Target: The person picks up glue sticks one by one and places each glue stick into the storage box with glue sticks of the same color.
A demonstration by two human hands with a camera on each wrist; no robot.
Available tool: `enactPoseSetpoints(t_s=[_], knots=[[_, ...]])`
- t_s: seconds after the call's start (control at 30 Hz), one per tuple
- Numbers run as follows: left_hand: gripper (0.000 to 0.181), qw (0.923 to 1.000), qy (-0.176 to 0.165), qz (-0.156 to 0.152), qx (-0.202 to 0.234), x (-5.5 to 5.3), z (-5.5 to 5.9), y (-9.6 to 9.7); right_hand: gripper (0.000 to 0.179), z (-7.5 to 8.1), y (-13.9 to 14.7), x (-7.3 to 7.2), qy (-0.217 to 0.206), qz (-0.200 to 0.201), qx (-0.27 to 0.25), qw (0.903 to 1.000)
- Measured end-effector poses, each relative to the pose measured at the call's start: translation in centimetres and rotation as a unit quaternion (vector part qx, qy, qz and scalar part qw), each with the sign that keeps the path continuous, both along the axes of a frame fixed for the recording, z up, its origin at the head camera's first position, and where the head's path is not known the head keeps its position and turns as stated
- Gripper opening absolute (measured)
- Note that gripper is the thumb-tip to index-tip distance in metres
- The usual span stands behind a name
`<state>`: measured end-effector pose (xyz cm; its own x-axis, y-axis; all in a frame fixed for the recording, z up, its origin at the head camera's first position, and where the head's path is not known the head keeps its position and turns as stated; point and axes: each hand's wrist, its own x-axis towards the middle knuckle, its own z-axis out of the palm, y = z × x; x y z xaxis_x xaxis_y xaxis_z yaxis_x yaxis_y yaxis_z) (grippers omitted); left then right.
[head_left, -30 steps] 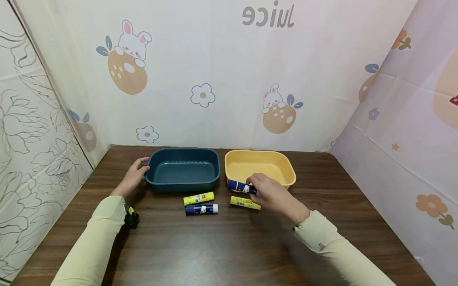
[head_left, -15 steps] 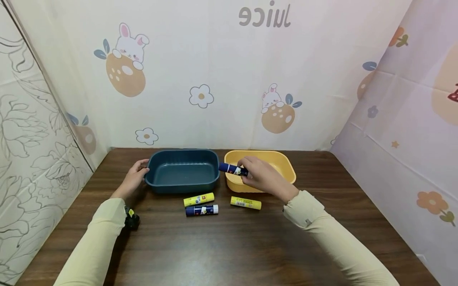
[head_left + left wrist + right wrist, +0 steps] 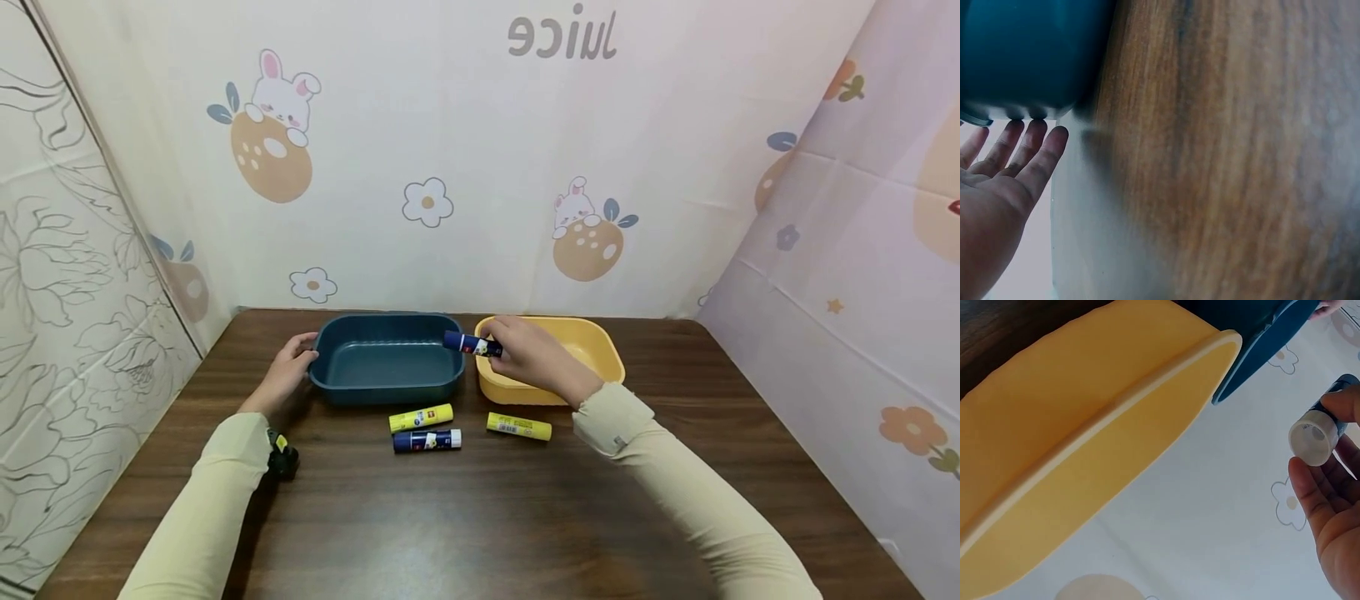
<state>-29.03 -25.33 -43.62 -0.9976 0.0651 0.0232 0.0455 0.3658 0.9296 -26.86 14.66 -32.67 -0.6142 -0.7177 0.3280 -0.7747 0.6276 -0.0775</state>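
My right hand point(image 3: 528, 354) pinches a dark blue glue stick point(image 3: 471, 343) near one end, above the gap between the two bins. In the right wrist view the stick's white hollow end point(image 3: 1314, 439) shows between thumb and fingers. My left hand point(image 3: 288, 369) rests at the left side of the dark teal bin point(image 3: 386, 395); in the left wrist view its nearly straight fingers point(image 3: 1038, 164) touch the bin's outer wall. Right of it stands a yellow bin point(image 3: 517, 392), partly covered by my right hand.
On the wooden table point(image 3: 450, 525) in front of the bins lie a yellow glue stick point(image 3: 422, 418), a dark blue glue stick point(image 3: 427, 440) with a white end, and another yellow glue stick point(image 3: 519, 426). A patterned curtain point(image 3: 450, 125) hangs behind the table.
My right hand has lifted the dark blue glue stick from the yellow bin's front edge and carried it up and left, toward the teal bin. My left hand has kept its place.
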Motion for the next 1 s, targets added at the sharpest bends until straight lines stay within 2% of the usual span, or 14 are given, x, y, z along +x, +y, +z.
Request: enactPoseSetpoints(t_s=[0.27,0.57,0.8,1.0], knots=[[0.048,1.0,-0.002,0.005,-0.001,0.0,0.1,0.1,0.026,0.0,-1.6,-1.1,-0.014,-0.002,0.01,0.9998],[0.049,0.9999,-0.01,0.006,-0.006,-0.1,0.1,-0.1,0.029,-0.5,-3.0,-2.1,0.005,0.016,0.005,0.9999],[0.049,0.9997,-0.02,0.007,-0.007,-0.1,0.1,-0.1,0.029,-1.1,-3.9,-2.8,-0.009,0.005,0.012,0.9999],[0.049,1.0,-0.007,0.001,0.003,-0.1,0.1,-0.1,0.029,-1.8,-4.7,-3.3,0.0,0.01,0.024,0.9997]])
